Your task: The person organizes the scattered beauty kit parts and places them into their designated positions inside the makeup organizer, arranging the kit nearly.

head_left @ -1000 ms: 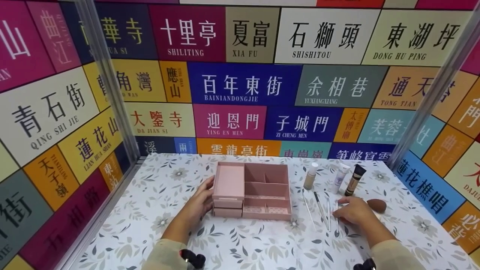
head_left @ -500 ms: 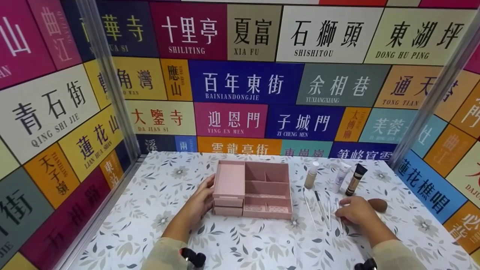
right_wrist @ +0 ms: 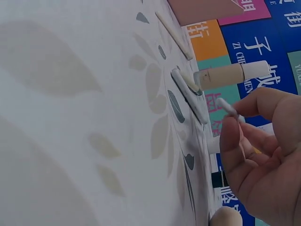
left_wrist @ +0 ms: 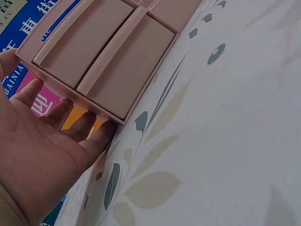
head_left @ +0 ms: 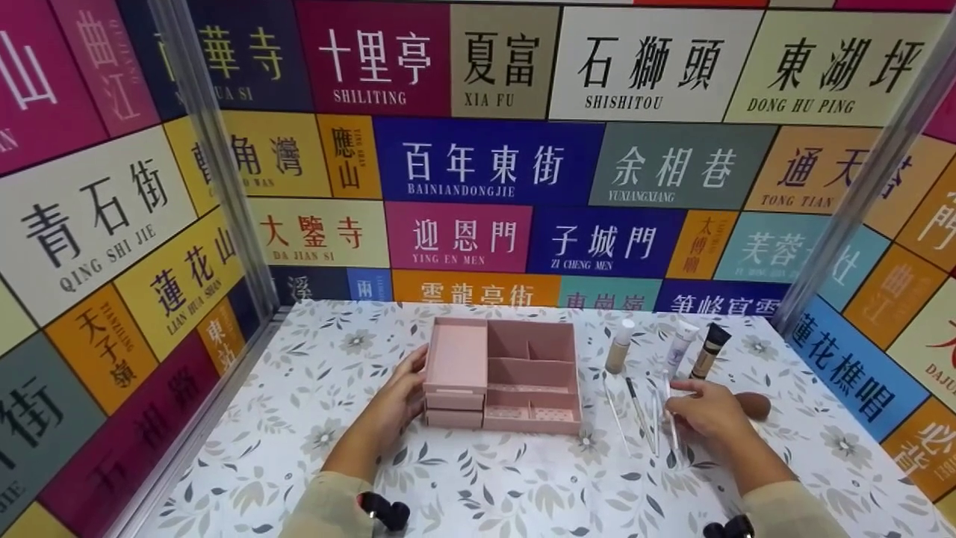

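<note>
A pink desktop organizer with open compartments and two small drawers stands on the table. My left hand rests its extended fingers along the organizer's left side; in the left wrist view the fingertips touch the wall beside the drawers. On the right, my right hand pinches a slim white stick between thumb and index finger. One blunt end of that white stick pokes out of the pinch in the right wrist view. More slim sticks lie just left of this hand.
Behind the sticks stand a beige liquid bottle with white cap, a pale tube and a black-capped tube. A brown makeup sponge lies beside the right hand. Sign-printed walls enclose the floral table.
My right hand has lifted slightly and moved away from me, the white stick rising with it, its upper end now showing above the fingers. The left hand and organizer stay put.
</note>
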`<state>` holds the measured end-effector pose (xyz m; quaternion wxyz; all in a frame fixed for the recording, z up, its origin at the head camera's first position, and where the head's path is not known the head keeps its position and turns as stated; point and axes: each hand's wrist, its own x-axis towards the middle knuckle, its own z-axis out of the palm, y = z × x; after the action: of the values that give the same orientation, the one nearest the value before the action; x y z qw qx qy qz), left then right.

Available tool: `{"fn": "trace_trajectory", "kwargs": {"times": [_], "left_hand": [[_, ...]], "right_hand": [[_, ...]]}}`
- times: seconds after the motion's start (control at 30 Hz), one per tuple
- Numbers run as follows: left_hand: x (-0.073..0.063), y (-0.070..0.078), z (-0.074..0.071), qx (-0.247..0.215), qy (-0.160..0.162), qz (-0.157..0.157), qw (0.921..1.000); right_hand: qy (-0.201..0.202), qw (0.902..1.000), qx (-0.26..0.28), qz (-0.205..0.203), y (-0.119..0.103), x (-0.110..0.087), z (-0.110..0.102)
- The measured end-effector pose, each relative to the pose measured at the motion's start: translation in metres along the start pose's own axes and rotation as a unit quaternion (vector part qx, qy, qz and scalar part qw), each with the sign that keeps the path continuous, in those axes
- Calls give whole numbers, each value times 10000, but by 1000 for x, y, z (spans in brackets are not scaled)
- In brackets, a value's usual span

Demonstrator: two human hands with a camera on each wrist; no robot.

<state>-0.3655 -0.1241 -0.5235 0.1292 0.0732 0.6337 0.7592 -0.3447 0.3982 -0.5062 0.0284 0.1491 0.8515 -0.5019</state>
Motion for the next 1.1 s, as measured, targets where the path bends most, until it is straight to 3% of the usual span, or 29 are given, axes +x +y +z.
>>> {"fn": "trace_trajectory", "kwargs": {"times": [0.23, 0.47, 0.77, 1.1], "left_hand": [[-2, -1, 0, 45, 13, -1, 10000], [-2, -2, 0, 65, 56, -51, 10000], [-2, -4, -1, 34, 24, 57, 10000], [-1, 0, 1, 9, 39, -44, 10000]], "right_hand": [[-50, 9984, 559, -118, -5, -3, 9], [-198, 9932, 1059, -452, -27, -21, 27], [-861, 9700, 2169, -677, -65, -41, 64], [-1604, 9478, 2608, -891, -110, -43, 109]]}}
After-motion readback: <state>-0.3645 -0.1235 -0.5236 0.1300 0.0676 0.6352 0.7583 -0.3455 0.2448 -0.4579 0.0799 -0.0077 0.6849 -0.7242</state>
